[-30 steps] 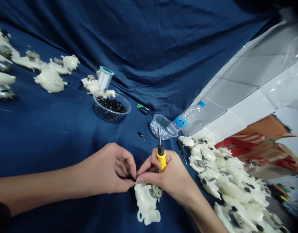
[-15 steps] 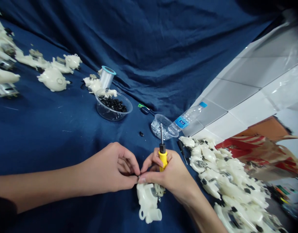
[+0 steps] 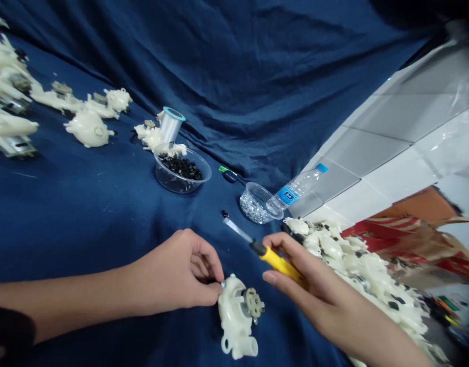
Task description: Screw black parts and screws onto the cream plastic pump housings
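Observation:
A cream-white plastic housing (image 3: 229, 311) with a small motor (image 3: 252, 303) on its side stands on the blue cloth in front of me. My left hand (image 3: 186, 270) is closed at its upper left edge, thumb and forefinger pinching there. A small shiny screw (image 3: 223, 285) shows beside those fingertips; whatever lies between them is hidden. To the right, my right hand (image 3: 306, 280) is closed round the yellow handle of a screwdriver (image 3: 278, 262). Its blurred shaft points up and left, apart from the housing.
Further back are a clear bowl of black parts (image 3: 183, 183), a bowl of screws (image 3: 255, 209), a tilted water bottle (image 3: 295, 188) and a spool (image 3: 171, 124). More white housings (image 3: 371, 280) are heaped at right, others (image 3: 87, 127) at left. A tiled wall (image 3: 390, 148) rises at right.
My right hand has moved away from the housing to the right, and the screwdriver has swung from upright to slanting left. My left hand remains at the housing's edge.

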Motion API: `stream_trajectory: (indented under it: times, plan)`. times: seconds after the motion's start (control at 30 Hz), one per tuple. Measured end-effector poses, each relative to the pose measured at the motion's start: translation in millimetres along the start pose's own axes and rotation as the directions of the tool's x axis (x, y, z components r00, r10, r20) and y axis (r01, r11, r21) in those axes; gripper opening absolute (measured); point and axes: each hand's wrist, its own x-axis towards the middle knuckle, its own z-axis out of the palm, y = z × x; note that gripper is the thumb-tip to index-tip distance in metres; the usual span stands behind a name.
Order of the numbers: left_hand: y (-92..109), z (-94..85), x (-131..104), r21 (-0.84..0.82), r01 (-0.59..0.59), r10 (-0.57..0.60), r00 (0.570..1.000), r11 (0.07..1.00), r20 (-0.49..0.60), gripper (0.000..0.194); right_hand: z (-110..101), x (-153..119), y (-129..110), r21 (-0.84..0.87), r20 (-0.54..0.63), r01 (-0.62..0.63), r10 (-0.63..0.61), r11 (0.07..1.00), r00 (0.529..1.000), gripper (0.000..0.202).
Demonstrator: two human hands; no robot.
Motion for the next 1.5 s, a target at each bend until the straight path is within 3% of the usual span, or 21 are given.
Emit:
stream_trajectory:
  times: [0.07, 0.13, 0.23, 0.3, 0.47, 0.6, 0.73, 0.97, 1.13, 1.2, 1.27, 1.33, 1.4, 1.5]
  plan:
    - [-1.9, 0.0, -0.3, -0.003, 0.003, -0.003, 1.000, 1.000, 0.000, 0.015, -9.7, -7.1, -4.3, -0.118, -0.019, 0.087, -0.090, 0.989, 0.996, 0.020]
    - [-3.0, -0.2, -0.6, -0.007, 0.003, -0.003, 1.000, 1.000, 0.000, 0.015, -16.9, -11.2, -7.7, -0.115, -0.111, 0.146, -0.158, 0.983, 0.981, 0.015]
    - [-2.1, -0.7, -0.8, -0.005, 0.005, -0.005, 1.000, 1.000, 0.008, 0.013, -23.3, -13.7, -8.4, -0.011, -0.345, 0.168, -0.161, 0.986, 0.925, 0.024]
    - [-1.0, -0.9, -0.4, -0.003, 0.009, -0.009, 1.000, 1.000, 0.012, 0.011, -23.1, -13.5, -5.8, 0.101, -0.424, 0.189, -0.130, 0.977, 0.896, 0.029]
    - [-1.0, -0.5, 1.1, -0.003, 0.008, -0.008, 1.000, 1.000, -0.002, 0.015, -4.5, -8.2, -1.2, 0.424, -0.404, 0.291, -0.109, 0.857, 0.908, 0.013]
    - [-0.2, -0.1, 0.5, -0.016, 0.021, -0.021, 1.000, 1.000, 0.007, 0.013, 14.3, -6.5, -10.8, 0.505, -0.377, 0.321, -0.130, 0.801, 0.917, 0.009]
    - [1.2, -0.4, 0.0, -0.025, 0.034, -0.034, 0.999, 0.999, 0.019, 0.013, 23.0, -6.7, -18.4, 0.460, -0.417, 0.319, -0.116, 0.829, 0.902, 0.005]
    - [2.3, -0.4, 1.1, -0.020, 0.041, -0.041, 0.999, 0.999, 0.014, 0.014, 28.0, -2.8, -11.9, 0.442, -0.401, 0.329, -0.144, 0.834, 0.905, 0.008]
    - [2.6, -0.3, -1.1, -0.015, 0.055, -0.055, 0.998, 0.998, 0.012, 0.014, 35.4, -4.2, -17.7, 0.458, -0.479, 0.321, -0.074, 0.829, 0.874, 0.006]
    - [2.4, -0.4, -1.6, -0.008, 0.052, -0.052, 0.999, 0.999, 0.012, 0.014, 38.1, -4.4, -19.7, 0.418, -0.502, 0.342, -0.100, 0.842, 0.859, 0.011]
    - [2.5, -0.5, -1.4, 0.000, 0.050, -0.050, 0.999, 0.999, 0.013, 0.013, 40.8, -4.2, -20.0, 0.332, -0.573, 0.418, -0.171, 0.846, 0.802, 0.034]
    - [2.7, -0.7, -1.1, 0.007, 0.046, -0.046, 0.999, 0.999, 0.021, 0.013, 43.5, -4.7, -18.8, 0.185, -0.642, 0.501, -0.282, 0.845, 0.713, 0.061]
    - [2.7, -0.9, -1.1, 0.010, 0.038, -0.038, 0.999, 0.999, 0.032, 0.012, 45.4, -6.5, -18.0, 0.062, -0.649, 0.530, -0.370, 0.846, 0.665, 0.069]
    - [2.2, -1.3, -1.4, 0.020, 0.030, -0.030, 0.999, 0.999, 0.030, 0.013, 44.7, -12.0, -20.7, 0.113, -0.580, 0.492, -0.344, 0.863, 0.738, 0.052]
